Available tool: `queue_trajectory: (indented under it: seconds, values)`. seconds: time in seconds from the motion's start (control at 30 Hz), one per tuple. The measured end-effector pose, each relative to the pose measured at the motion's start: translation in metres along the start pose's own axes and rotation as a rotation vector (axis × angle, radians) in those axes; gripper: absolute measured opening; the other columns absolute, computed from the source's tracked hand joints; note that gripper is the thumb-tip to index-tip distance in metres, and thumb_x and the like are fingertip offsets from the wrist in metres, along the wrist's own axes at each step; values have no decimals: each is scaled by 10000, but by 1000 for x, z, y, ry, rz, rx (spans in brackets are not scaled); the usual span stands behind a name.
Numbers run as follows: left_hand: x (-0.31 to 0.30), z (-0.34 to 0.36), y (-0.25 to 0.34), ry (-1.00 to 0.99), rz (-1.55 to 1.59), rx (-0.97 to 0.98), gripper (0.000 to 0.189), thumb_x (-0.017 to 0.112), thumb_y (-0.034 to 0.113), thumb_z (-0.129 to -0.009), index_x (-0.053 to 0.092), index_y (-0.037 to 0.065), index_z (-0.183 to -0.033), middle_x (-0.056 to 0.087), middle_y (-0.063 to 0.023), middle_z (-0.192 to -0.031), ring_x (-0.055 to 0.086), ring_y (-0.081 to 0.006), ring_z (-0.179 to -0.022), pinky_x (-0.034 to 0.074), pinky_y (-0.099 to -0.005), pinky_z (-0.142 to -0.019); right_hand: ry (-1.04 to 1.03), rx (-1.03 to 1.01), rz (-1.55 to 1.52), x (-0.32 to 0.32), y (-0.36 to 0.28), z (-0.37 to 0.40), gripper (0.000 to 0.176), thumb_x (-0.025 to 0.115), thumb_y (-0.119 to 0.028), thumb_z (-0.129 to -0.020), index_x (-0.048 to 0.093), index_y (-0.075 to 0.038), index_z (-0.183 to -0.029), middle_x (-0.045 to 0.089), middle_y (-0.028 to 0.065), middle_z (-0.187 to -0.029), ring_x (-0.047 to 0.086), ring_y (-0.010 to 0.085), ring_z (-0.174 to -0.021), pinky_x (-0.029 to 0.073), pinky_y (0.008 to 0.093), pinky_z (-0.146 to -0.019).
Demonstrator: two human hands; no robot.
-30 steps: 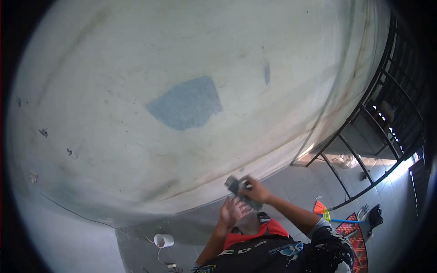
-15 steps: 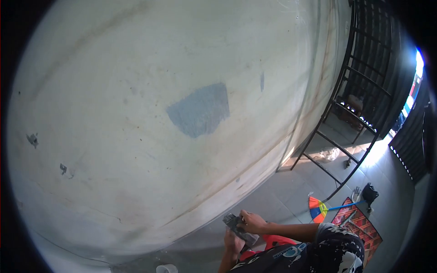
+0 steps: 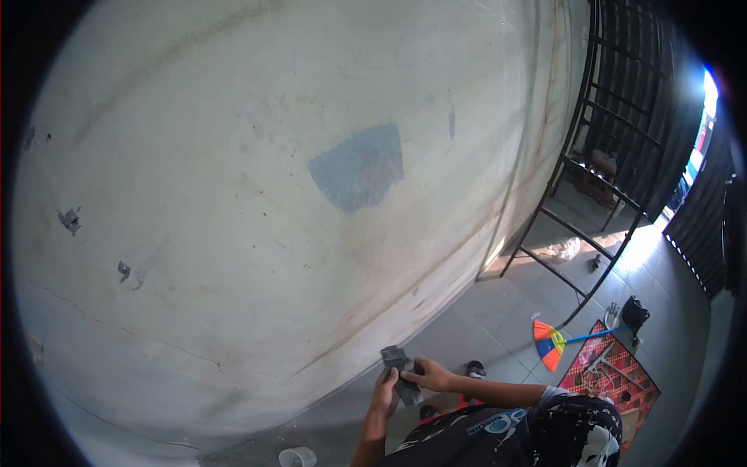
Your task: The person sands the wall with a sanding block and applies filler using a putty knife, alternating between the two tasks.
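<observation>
Left hand (image 3: 383, 392) and right hand (image 3: 433, 376) partly hide what seems a block (image 3: 396, 357)

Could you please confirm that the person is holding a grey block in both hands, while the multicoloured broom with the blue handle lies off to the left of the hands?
Not quite: the multicoloured broom with the blue handle lies off to the right of the hands, as the head view shows. The left hand and right hand do both hold the grey block.

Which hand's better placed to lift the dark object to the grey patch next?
Probably the right hand: its fingers reach across the dark object, while the left hand seems to hold its edge. The grey patch is above both.
</observation>
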State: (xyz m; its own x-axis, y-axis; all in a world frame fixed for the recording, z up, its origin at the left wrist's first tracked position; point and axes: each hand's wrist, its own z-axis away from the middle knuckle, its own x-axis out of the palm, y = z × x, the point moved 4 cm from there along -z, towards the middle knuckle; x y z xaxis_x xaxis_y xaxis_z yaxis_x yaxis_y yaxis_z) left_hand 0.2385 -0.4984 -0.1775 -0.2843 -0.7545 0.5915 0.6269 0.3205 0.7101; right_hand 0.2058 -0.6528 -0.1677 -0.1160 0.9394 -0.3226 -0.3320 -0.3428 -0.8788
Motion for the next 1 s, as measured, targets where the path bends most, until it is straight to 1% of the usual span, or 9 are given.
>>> queue_trajectory:
  seconds: [0.17, 0.23, 0.37, 0.47, 0.57, 0.63, 0.73, 0.9, 1.0]
  values:
    - [15, -65, 9, 67, -408, 63, 430, 635, 317, -1034, 592, 36, -1357, 664, -57, -1236, 611, -168, -1130, 478, -358, -1003, 173, -20, -118, -23, 4, -22, 442, 663, -359, -994, 653, 54, -1149, 720, 234, -966, 719, 281, -890, 551, 399, -803]
    - [47, -85, 47, 142, -695, 110, 507, 632, 363, -1029, 564, 17, -1393, 646, -97, -1291, 584, -205, -1210, 459, -384, -1046, 418, -245, -346, -66, -24, -26, 247, 674, -209, -1003, 692, 21, -1092, 726, 83, -921, 644, 124, -866, 551, 343, -782]
    - [135, -80, 211, 67, -1235, 995, 537, 624, 306, -1015, 501, -43, -1405, 550, -256, -1384, 522, -391, -1308, 396, -458, -1126, 774, -349, -85, -216, -83, -50, 225, 664, -192, -1001, 670, 15, -1090, 679, 46, -840, 577, 111, -764, 499, 336, -660]
    - [219, -20, 339, 160, -1413, 1397, 439, 621, 210, -998, 548, -28, -1360, 579, -213, -1358, 538, -352, -1303, 387, -440, -1137, 1159, -655, 174, -346, -160, -44, 235, 615, -172, -1011, 687, 9, -1143, 688, 220, -854, 633, 287, -709, 512, 406, -695]
    - [256, -4, 415, 535, -1811, 1807, 492, 631, 180, -962, 514, -10, -1400, 503, -245, -1415, 460, -430, -1344, 370, -511, -1128, 1358, -815, 260, -439, -238, -44, 312, 561, -21, -997, 662, -15, -1292, 708, 257, -1170, 676, 410, -1146, 530, 445, -973]
    - [256, -28, 436, 759, -1889, 1766, 542, 607, 224, -965, 485, 2, -1444, 415, -253, -1486, 387, -450, -1400, 348, -539, -1135, 1483, -1098, 423, -481, -270, -63, 338, 573, -6, -983, 662, -26, -1308, 670, 238, -1295, 634, 398, -1229, 501, 451, -1031]
    - [253, -69, 440, 1240, -1955, 2123, 634, 544, 301, -957, 428, 29, -1518, 333, -251, -1524, 347, -468, -1433, 321, -560, -1143, 1538, -1178, 355, -517, -281, -112, 361, 571, 0, -974, 651, -30, -1325, 638, 224, -1361, 591, 390, -1292, 460, 465, -1084]
    - [251, -70, 439, 1244, -1938, 2124, 604, 533, 317, -976, 452, 35, -1504, 343, -240, -1510, 352, -476, -1426, 325, -563, -1144, 1560, -1096, 86, -426, -289, -180, 787, 699, -232, -906, 359, 48, -1558, 352, 309, -1603, 239, 443, -1545, 181, 530, -1248]
    - [251, -69, 440, 1219, -1950, 2123, 598, 543, 321, -978, 464, 34, -1497, 352, -237, -1504, 360, -473, -1420, 327, -570, -1144, 1200, -1260, 288, -321, -292, -178, 934, 668, -433, -905, 265, 44, -1600, 244, 303, -1655, 159, 464, -1563, 92, 599, -1247]
